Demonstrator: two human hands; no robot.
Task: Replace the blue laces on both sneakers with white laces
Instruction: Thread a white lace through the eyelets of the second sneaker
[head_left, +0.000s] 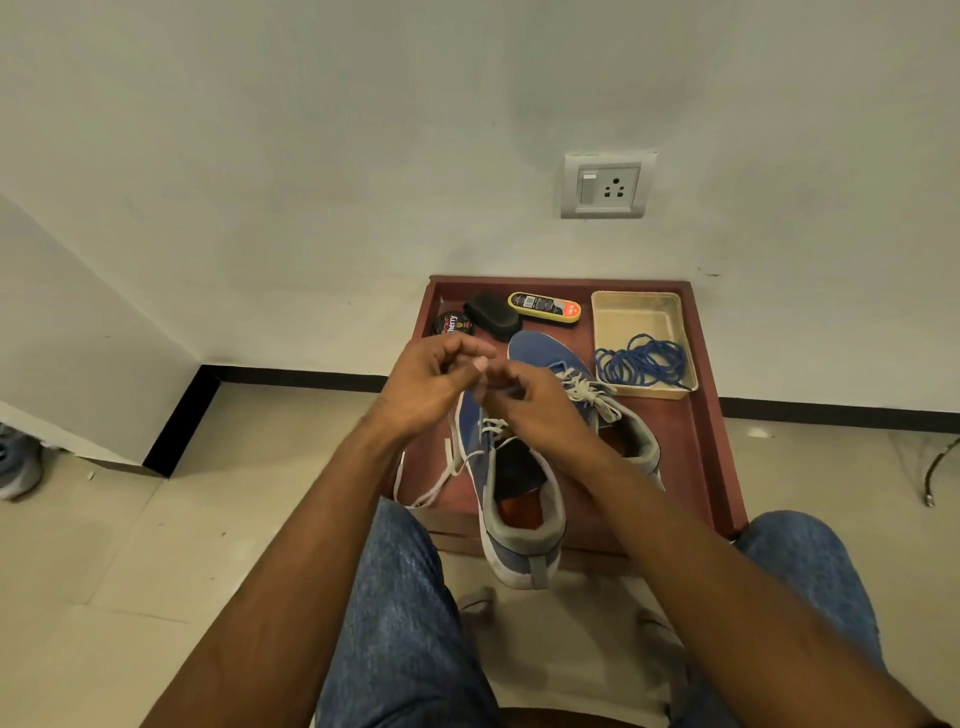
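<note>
Left hand (431, 379) and right hand (535, 410) meet over the forefoot of the near sneaker (511, 499). Fingers of both are curled, pinching the white lace (439, 480) between them. The exact pinch point is partly hidden behind the knuckles. Both forearms reach forward from the lap and converge, wrists raised above the shoe.

White lace is threaded through the lower eyelets of the near sneaker only; upper eyelets look bare. A loose length trails off the shoe's left side, over the edge of the wooden tray (706, 436).

Far sneaker (597, 405), just beside the near one, appears fully laced in white. Blue laces (641, 361) lie coiled in the beige dish (644, 312) at the tray's far right corner — so both are out.

Judgement: roughly three-quarters done. Left to do — finish the near sneaker's upper eyelets.
</note>
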